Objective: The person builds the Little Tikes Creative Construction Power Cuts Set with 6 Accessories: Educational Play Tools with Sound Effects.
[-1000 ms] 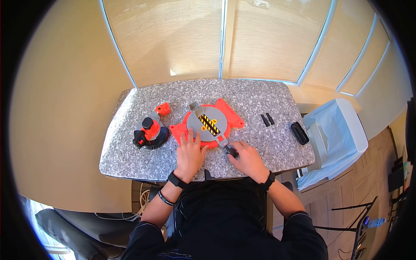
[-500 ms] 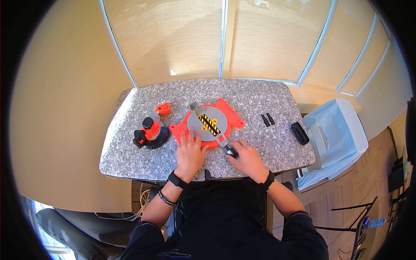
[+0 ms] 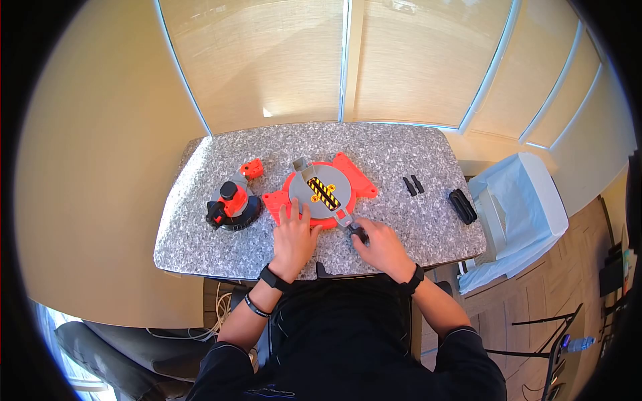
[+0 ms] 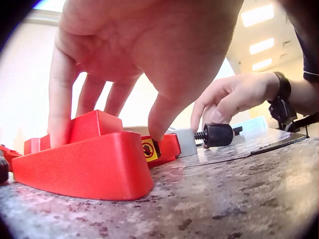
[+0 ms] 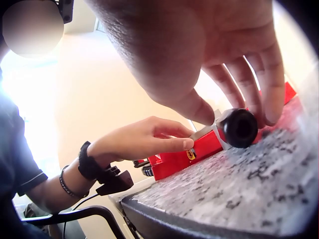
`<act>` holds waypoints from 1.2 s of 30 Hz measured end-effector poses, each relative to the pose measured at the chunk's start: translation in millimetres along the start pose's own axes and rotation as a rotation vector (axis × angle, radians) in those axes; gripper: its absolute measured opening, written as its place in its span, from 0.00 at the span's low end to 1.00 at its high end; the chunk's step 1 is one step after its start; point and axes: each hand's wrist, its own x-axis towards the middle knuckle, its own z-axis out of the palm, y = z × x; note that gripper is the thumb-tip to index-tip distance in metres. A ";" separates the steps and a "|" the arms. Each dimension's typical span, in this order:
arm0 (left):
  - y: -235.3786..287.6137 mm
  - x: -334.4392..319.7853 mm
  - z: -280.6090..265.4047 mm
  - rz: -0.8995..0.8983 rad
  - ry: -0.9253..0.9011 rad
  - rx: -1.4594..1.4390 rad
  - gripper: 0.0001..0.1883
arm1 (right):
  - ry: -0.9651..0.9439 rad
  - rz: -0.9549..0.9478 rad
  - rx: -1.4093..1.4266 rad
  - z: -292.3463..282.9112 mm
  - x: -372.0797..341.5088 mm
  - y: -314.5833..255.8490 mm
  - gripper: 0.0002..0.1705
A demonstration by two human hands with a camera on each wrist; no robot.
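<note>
A red base [image 3: 360,179] with a grey round turntable [image 3: 302,193] and a black-and-yellow striped strip lies on the table. My left hand [image 3: 293,239] rests on its near left part, fingers extended over the red plastic, the thumb touching the near rim. From the turntable's grey arm sticks out a black knob [image 4: 218,135] on a threaded screw. My right hand [image 3: 384,246] has thumb and fingers on either side of this knob, pinching it. Left of the base stands a red, grey and black toy saw head [image 3: 234,200].
Two small black pieces [image 3: 413,184] lie on the right of the speckled table [image 3: 401,147], with a black case [image 3: 462,205] near its right edge. A white bin [image 3: 535,200] with a bag liner stands beside the table. Blinds [image 3: 428,60] hang behind it.
My right fingers loosened round the knob half a second ago, showing more of it, and have closed round it again. My left hand and the base have stayed put.
</note>
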 end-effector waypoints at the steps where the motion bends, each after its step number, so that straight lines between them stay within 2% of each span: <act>1: 0.2 0.0 -0.3 0.001 0.001 0.001 0.31 | -0.009 -0.006 -0.001 -2.0 0.3 -2.1 0.22; 8: -1.5 0.6 -1.2 0.019 -0.043 0.011 0.33 | -0.060 0.005 -0.023 -8.1 0.1 -8.9 0.29; 30: -1.0 -0.1 -0.7 0.018 -0.009 -0.002 0.32 | -0.071 0.007 -0.038 -7.2 -0.3 -8.1 0.29; 36: 0.1 0.2 -1.8 0.002 -0.003 -0.005 0.31 | -0.026 0.006 -0.017 -1.3 -0.8 -3.9 0.26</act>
